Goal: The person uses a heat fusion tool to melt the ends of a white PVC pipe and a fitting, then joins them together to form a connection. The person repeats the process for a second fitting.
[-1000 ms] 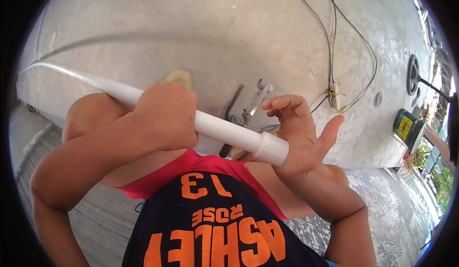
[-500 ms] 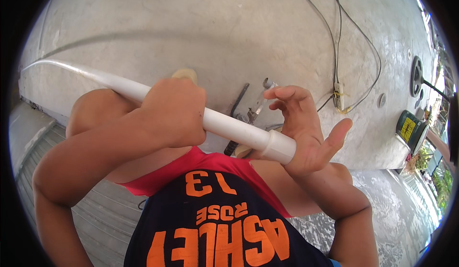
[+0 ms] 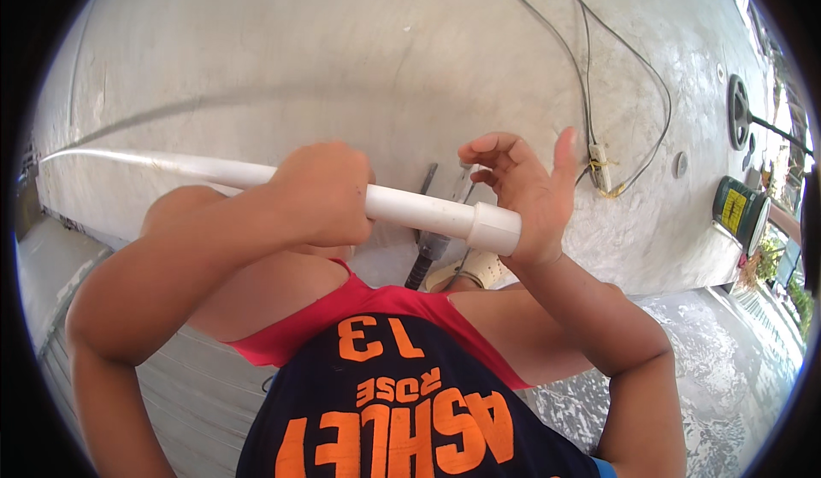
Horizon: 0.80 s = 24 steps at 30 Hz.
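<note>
A long white plastic pipe runs across above my lap, its far part reaching to the left edge of the view. My left hand is wrapped round it, closed, near its right end. On that right end sits a wider white pipe coupling. The heel of my right palm presses against the coupling's end face. My right hand is open, with its thumb raised and its fingers curved loosely above the pipe, not round it.
Beyond my knees on the concrete floor lie a power outlet strip and black cables. Partly hidden below the pipe is a dark tool, beside a light sandal. A dark green bucket and a round black stand base are at the right.
The pipe lies more level in the view, its right end having come up. My right hand has turned so its thumb points up, its palm still on the coupling. My left grip holds.
</note>
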Each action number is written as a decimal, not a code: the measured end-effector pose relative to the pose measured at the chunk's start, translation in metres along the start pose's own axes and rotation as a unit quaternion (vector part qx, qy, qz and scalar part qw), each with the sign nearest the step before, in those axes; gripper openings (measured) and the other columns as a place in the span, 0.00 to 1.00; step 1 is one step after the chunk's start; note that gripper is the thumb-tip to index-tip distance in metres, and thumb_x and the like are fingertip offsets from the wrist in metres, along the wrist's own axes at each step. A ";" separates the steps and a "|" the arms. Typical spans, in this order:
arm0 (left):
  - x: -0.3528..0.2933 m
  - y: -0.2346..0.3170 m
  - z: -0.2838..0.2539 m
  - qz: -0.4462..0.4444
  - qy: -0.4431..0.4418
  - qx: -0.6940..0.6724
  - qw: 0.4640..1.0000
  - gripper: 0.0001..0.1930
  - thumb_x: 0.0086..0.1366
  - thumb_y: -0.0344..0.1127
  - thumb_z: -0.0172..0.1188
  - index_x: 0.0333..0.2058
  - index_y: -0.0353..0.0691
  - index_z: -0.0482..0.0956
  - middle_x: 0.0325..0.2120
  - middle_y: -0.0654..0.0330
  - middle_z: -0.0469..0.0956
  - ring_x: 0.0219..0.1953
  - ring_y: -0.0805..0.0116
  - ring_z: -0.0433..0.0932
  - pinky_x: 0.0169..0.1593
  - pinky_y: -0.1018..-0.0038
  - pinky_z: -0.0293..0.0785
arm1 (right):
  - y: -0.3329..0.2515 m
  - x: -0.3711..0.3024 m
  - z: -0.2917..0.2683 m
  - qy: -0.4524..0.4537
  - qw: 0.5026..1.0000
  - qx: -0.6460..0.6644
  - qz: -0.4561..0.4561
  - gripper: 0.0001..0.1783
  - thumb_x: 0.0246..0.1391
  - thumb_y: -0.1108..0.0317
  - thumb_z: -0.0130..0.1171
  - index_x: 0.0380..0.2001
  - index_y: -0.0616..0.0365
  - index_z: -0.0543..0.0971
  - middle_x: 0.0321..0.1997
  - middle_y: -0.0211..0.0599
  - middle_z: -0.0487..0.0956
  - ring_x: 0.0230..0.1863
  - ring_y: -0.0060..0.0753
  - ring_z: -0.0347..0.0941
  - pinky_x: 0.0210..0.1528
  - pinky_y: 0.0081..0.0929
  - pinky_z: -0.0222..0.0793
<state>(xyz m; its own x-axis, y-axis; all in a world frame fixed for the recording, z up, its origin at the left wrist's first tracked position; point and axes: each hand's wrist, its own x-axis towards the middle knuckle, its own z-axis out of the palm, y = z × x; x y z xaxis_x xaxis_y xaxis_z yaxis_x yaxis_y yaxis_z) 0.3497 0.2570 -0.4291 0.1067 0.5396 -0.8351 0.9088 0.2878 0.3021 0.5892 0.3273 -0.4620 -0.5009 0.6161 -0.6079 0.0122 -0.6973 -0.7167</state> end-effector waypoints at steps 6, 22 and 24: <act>0.008 0.016 0.010 0.092 0.025 -0.004 0.995 0.11 0.52 0.39 0.71 0.33 0.41 0.91 0.25 0.50 0.86 0.34 0.48 0.87 0.44 0.59 0.83 | -0.005 0.008 0.002 0.005 0.986 0.037 0.165 0.54 0.68 0.18 0.22 0.50 0.60 0.79 0.52 0.41 0.81 0.55 0.36 0.72 0.59 0.33 0.62; 0.027 0.031 -0.002 0.059 -0.119 -0.012 0.991 0.15 0.55 0.39 0.69 0.39 0.38 0.91 0.30 0.46 0.88 0.35 0.48 0.89 0.39 0.57 0.85 | 0.002 0.006 0.000 0.083 0.960 0.036 0.265 0.55 0.67 0.18 0.24 0.51 0.63 0.78 0.53 0.45 0.79 0.53 0.41 0.72 0.55 0.42 0.74; 0.030 0.029 -0.001 0.062 -0.134 -0.017 0.989 0.16 0.54 0.39 0.69 0.40 0.37 0.91 0.30 0.45 0.88 0.34 0.48 0.89 0.39 0.57 0.85 | 0.004 0.004 -0.001 0.078 0.963 0.046 0.252 0.55 0.66 0.17 0.26 0.51 0.62 0.78 0.53 0.47 0.79 0.54 0.43 0.73 0.58 0.43 0.73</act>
<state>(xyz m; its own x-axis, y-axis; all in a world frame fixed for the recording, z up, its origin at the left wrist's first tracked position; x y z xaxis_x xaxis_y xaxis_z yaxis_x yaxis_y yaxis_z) 0.3791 0.2821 -0.4453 0.3239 0.3456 -0.8807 0.8684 0.2609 0.4217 0.5876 0.3275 -0.4678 -0.3150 0.2335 -0.9199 0.1384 -0.9476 -0.2880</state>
